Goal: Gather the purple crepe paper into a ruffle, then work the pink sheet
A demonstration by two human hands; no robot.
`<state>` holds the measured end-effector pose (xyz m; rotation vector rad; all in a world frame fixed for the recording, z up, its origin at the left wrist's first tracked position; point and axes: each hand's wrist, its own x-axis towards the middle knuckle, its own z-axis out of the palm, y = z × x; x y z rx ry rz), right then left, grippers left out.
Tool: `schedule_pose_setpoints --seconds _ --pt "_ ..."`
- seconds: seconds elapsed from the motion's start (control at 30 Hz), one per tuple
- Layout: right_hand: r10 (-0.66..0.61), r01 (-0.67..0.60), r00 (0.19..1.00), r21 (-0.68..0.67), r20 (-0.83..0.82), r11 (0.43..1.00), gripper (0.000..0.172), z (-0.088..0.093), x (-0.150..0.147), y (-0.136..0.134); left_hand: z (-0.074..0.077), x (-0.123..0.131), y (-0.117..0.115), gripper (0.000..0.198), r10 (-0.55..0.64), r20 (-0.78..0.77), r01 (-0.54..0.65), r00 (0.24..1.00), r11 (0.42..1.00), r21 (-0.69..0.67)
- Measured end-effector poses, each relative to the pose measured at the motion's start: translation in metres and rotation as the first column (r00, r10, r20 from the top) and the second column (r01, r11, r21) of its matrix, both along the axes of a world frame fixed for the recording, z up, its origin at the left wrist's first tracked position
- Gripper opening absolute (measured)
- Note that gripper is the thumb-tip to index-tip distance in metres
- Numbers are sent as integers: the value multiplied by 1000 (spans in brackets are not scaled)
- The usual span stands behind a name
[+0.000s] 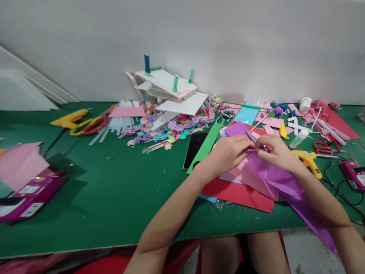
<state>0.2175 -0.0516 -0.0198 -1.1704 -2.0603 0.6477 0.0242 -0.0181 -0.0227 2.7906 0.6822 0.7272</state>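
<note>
My left hand (235, 150) is closed, its fingertips pinching the upper edge of a thin purple paper sheet (265, 173). Close beside it, my right hand (273, 150) is closed around small scissors. A metal scissor blade (251, 137) points up and left between the hands, and a bit of red shows under the right fingers. The purple sheet drapes below both hands and hangs over the table's front edge. Beneath it lie pink paper (246, 171) and red paper (239, 192). The fingertips partly hide where blade and paper meet.
To the left, a green strip (209, 142) overlaps a black phone (194, 148). A yellow glue gun (309, 160) and red-handled scissors (323, 148) lie right of my hand. White boards (185, 104) stand over piled flowers at the back. A purple box (32, 198) sits far left.
</note>
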Motion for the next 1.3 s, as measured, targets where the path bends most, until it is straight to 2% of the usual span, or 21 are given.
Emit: schedule_pose_setpoints --seconds 0.1,0.2,0.27,0.33,0.4,0.47,0.53,0.6,0.7,0.83,0.97,1.07,1.17,1.3 --pt "8 -9 1000 14 27 1000 12 1 2 0 0 1 -2 16 -13 30 11 999 997 73" --pt "-12 12 999 19 31 1000 13 1 2 0 1 3 -6 19 50 15 -52 999 975 218" --pt "-49 46 997 77 51 996 13 1 1 -1 1 5 -8 23 113 -15 -103 993 943 317" --pt "-89 75 993 166 81 983 14 1 0 -2 2 6 -9 26 133 -28 -115 991 928 355" --pt "-107 74 987 252 119 965 14 1 -1 -4 1 8 -9 24 102 4 -98 995 947 306" --pt "-94 45 985 306 146 951 15 1 -1 -6 -1 9 -9 20 68 82 -83 994 978 193" --pt "-66 24 990 315 124 949 15 2 0 -6 -1 10 -9 15 72 193 -85 979 995 58" --pt "-12 -3 998 265 56 964 15 2 2 -5 -1 11 -10 13 100 287 -78 953 993 -87" --pt "94 -86 995 160 -42 983 15 2 4 -1 4 11 -10 13 140 323 -33 936 948 -315" --pt "91 -89 996 193 -5 977 14 -1 4 1 8 9 -8 19 200 241 -55 950 864 -500" --pt "17 -42 996 276 92 960 15 -4 2 -1 7 10 -6 22 222 189 -74 957 812 -579" --pt "-42 1 991 313 126 950 16 -4 3 0 5 13 -8 19 257 202 -116 945 841 -529" --pt "-52 23 994 288 94 957 13 -4 5 3 3 16 -10 16 307 238 -176 921 875 -450" --pt "-75 66 997 266 26 962 14 -4 5 5 -1 19 -11 16 342 339 -161 876 871 -463"
